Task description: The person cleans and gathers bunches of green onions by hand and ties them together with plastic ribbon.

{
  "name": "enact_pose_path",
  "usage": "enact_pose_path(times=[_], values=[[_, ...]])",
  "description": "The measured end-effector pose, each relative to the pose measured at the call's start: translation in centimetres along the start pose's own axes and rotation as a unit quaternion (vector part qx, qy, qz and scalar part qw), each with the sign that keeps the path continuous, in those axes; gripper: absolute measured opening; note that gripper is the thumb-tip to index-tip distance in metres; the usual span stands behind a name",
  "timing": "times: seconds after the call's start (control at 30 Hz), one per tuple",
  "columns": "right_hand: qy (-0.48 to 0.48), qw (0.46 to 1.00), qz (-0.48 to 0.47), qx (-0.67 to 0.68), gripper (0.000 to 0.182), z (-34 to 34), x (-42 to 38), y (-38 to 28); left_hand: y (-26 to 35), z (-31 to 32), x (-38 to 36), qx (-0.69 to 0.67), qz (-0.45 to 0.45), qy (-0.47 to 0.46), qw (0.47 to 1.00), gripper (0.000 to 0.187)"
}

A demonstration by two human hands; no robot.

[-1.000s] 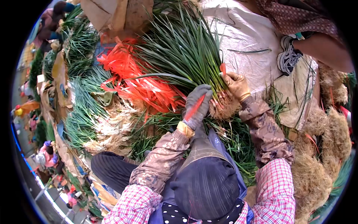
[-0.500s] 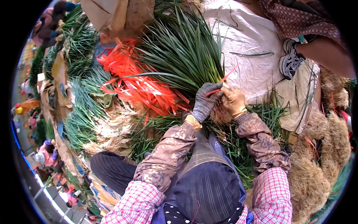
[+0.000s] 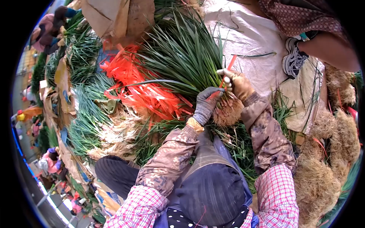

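A thick bundle of long green leek-like plants (image 3: 186,53) lies in front of me, its pale roots (image 3: 228,114) pointing toward my lap. Around the stems just above the roots runs a red plastic strip (image 3: 233,62). My left hand (image 3: 206,103), in a grey knit glove, is closed on one end of the strip at the left side of the stems. On the right side, my right hand (image 3: 238,85), in a tan glove, pinches the strip, whose free end sticks up past the fingers. The fingers partly hide the crossing of the strip.
Loose red strips (image 3: 154,95) are heaped left of the bundle. More rooted plants (image 3: 87,114) lie farther left. Brown cardboard (image 3: 116,19) stands at the top. A person's shoe (image 3: 293,59) rests on the white sheet (image 3: 253,40). Root-covered bundles (image 3: 317,182) are stacked at right.
My right hand has moved up and slightly away from the roots, uncovering them. The left hand has shifted slightly down and left, and the hands are farther apart.
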State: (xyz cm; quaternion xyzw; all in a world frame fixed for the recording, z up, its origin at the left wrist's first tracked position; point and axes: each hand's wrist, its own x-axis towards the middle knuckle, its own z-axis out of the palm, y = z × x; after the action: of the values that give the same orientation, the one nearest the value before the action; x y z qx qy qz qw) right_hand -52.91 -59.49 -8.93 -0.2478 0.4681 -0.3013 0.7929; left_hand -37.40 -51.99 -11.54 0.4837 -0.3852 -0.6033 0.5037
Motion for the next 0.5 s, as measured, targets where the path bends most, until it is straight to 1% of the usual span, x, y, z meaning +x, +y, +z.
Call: enact_pose_path(times=[0.03, 0.07, 0.1, 0.13, 0.17, 0.27, 0.3, 0.33, 0.37, 0.4, 0.43, 0.47, 0.5], values=[[0.013, 0.999, -0.026, -0.024, 0.029, -0.3, 0.4, 0.1, -0.9, -0.4, 0.5, 0.049, 0.037, -0.015, 0.998, 0.014], [0.014, 0.997, -0.049, -0.051, 0.029, -1.3, 0.7, 0.5, 0.0, -0.8, 0.7, 0.005, -0.056, -0.028, 0.998, 0.017], [0.004, 0.989, -0.097, -0.111, 0.029, -3.2, 1.4, 1.4, 1.5, -1.4, 0.9, -0.041, -0.149, -0.041, 0.987, 0.019], [-0.011, 0.97, -0.155, -0.186, 0.029, -5.7, 2.0, 2.7, 2.2, -1.7, 1.1, -0.086, -0.24, -0.054, 0.965, 0.022], [-0.026, 0.949, -0.206, -0.239, 0.029, -7.6, 1.8, 3.9, 2.0, -1.8, 1.3, -0.139, -0.249, -0.043, 0.958, 0.026], [-0.033, 0.949, -0.14, -0.281, 0.029, -6.7, -3.4, 2.4, 1.7, -3.1, 2.0, -0.282, -0.333, -0.089, 0.895, 0.031], [-0.04, 0.949, -0.136, -0.282, 0.03, -5.6, -5.2, 2.1, 2.0, -3.1, 2.1, -0.286, -0.355, -0.099, 0.885, 0.031], [0.008, 0.978, -0.083, -0.193, 0.027, -2.1, -7.9, 1.6, 2.1, -3.2, 2.4, -0.275, -0.374, -0.103, 0.88, 0.031], [0.017, 0.954, -0.176, -0.243, 0.023, -1.5, -8.7, 3.8, 2.2, -3.3, 2.8, -0.265, -0.392, -0.108, 0.874, 0.031], [0.025, 0.919, -0.266, -0.289, 0.019, -0.7, -9.0, 5.4, 2.6, -3.2, 3.3, -0.254, -0.411, -0.113, 0.868, 0.03], [0.016, 0.846, -0.307, -0.435, 0.016, -0.4, -9.5, 6.1, 3.1, -3.0, 3.6, -0.217, -0.421, -0.122, 0.872, 0.026], [0.03, 0.726, -0.357, -0.587, 0.015, 1.2, -9.7, 7.0, 4.3, -2.2, 4.0, -0.137, -0.439, -0.113, 0.881, 0.025], [0.038, 0.676, -0.365, -0.639, 0.017, 1.9, -9.0, 9.3, 5.1, -1.4, 3.9, -0.082, -0.428, -0.122, 0.892, 0.025]])
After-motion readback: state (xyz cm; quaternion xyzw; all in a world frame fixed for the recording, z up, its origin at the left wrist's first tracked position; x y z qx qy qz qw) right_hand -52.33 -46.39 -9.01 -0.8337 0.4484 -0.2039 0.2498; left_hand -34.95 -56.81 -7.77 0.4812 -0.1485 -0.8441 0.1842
